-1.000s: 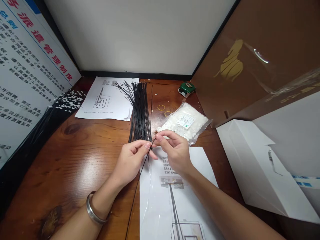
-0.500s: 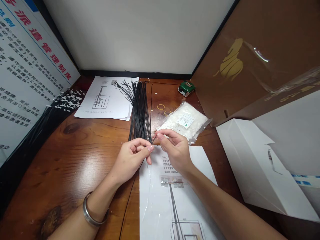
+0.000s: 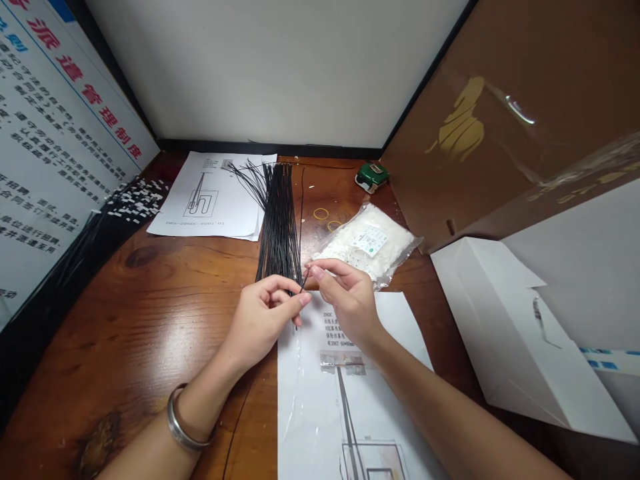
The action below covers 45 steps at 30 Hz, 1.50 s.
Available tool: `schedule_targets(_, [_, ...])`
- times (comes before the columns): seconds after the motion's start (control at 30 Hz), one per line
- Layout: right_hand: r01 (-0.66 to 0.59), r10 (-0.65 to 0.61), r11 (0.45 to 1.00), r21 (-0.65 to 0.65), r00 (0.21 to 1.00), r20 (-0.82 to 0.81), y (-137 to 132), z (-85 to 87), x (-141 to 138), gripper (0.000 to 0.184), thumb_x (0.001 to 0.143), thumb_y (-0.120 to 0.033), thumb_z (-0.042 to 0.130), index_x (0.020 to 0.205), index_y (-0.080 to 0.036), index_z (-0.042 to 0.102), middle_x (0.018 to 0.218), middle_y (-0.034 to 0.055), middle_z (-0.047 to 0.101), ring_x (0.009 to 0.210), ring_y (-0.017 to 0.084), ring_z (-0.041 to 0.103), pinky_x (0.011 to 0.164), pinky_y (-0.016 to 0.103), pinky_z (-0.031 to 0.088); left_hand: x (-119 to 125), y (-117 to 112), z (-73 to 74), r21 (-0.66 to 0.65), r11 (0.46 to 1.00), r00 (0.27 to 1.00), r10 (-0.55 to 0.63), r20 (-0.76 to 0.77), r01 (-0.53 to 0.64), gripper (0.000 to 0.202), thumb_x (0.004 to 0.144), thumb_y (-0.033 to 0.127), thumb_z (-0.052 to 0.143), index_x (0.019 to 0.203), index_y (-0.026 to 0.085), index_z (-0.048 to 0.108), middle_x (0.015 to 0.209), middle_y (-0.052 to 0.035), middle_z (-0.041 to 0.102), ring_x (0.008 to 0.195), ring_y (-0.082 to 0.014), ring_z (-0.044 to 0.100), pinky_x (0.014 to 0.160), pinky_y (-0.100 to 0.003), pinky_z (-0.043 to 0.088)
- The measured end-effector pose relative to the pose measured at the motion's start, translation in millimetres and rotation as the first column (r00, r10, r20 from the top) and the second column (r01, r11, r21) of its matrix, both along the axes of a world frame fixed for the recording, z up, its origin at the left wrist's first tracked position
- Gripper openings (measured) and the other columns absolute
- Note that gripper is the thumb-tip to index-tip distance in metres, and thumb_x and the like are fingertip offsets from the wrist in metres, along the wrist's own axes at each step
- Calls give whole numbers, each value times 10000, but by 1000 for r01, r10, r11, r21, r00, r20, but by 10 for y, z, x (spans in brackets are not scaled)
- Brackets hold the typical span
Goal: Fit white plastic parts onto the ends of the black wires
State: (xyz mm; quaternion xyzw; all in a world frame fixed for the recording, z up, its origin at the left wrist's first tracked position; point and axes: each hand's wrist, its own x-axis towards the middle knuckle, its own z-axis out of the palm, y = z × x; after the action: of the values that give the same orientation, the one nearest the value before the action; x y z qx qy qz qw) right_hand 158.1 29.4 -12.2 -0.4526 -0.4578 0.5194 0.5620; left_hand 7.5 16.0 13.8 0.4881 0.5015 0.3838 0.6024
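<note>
at the far left a printed notice board point(image 3: 70, 113) stands beside a heap of black wires with white ends point(image 3: 136, 201); next, a printed wiring drawing point(image 3: 173, 207) lies on the wooden table point(image 3: 145, 313). the left hand point(image 3: 260, 323), a metal bangle point(image 3: 186, 430) on its wrist, has thumb and index closed on a single black wire point(image 3: 305, 279), which seems to trail below to the near edge. beyond that hand lies a bundle of black wires point(image 3: 277, 227). the right hand point(image 3: 345, 293) pinches the wire's upper end, above a second drawing sheet point(image 3: 307, 413). the step in hand looks like working that end by fingertip; the next move calls for a steady left hold and small, fine right-hand motions. the tip itself is too small to read. farther right are a green tape measure point(image 3: 373, 177), a clear bag of white parts point(image 3: 393, 233) and a white box point(image 3: 505, 327).
</note>
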Motion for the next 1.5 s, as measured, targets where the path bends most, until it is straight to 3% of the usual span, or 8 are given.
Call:
schedule_targets(0.2, [-2, 3, 1000, -11, 999, 39, -3, 28, -14, 185, 749, -379, 720, 794, -200, 710, 737, 34, 680, 613, 133, 591, 516, 262, 466, 42, -26, 24, -11, 1000, 998, 20, -66, -21, 174, 733, 295, 713, 769, 152, 621, 473, 27, 608, 453, -87, 485, 487, -210, 361])
schedule_targets(0.5, [-12, 12, 1000, 2, 999, 43, 6, 42, -15, 157, 762, -372, 701, 749, -216, 705, 700, 25, 691, 552, 117, 568, 477, 258, 449, 56, -29, 32, 18, 1000, 997, 15, -70, -14, 186, 732, 314, 705, 739, 163, 597, 489, 23, 605, 445, -87, 467, 476, -211, 351])
schedule_targets(0.7, [-30, 29, 1000, 8, 999, 44, 8, 30, -5, 151, 770, -363, 697, 753, -214, 711, 703, 19, 691, 544, 109, 550, 478, 257, 443, 16, -32, 29, 70, 997, 998, -31, -59, 35, 202, 811, 351, 633, 765, 154, 616, 543, 10, 621, 458, -85, 457, 466, -210, 349])
schedule_targets(0.93, [-8, 8, 1000, -12, 1000, -4, 16, 27, -10, 180, 752, -388, 711, 749, -208, 724, 573, -9, 590, 521, 113, 516, 471, 265, 428, 5, -18, 7, 49, 999, 999, 0, -45, 2, 189, 849, 331, 607, 785, 152, 618, 619, -2, 675, 425, -59, 394, 440, -207, 302])
schedule_targets(1.23, [8, -7, 1000, -12, 999, 33, 13, -6, -5, 192, 774, -389, 701, 717, -206, 710, 519, -29, 519, 516, 117, 502, 556, 301, 484, 22, -20, 15, 32, 999, 1000, 20, -4, -20, 183, 804, 339, 655, 805, 155, 654, 638, -26, 717, 452, -87, 486, 440, -217, 322])
schedule_targets(1.5, [-3, 3, 1000, -22, 1000, 4, 13, 41, -21, 190, 767, -380, 702, 714, -197, 705, 587, -7, 601, 488, 96, 466, 477, 263, 432, 1, -7, 0, 65, 998, 1000, -4, -9, 5, 271, 863, 382, 569, 851, 134, 678, 686, -51, 731, 400, -63, 336, 396, -225, 241])
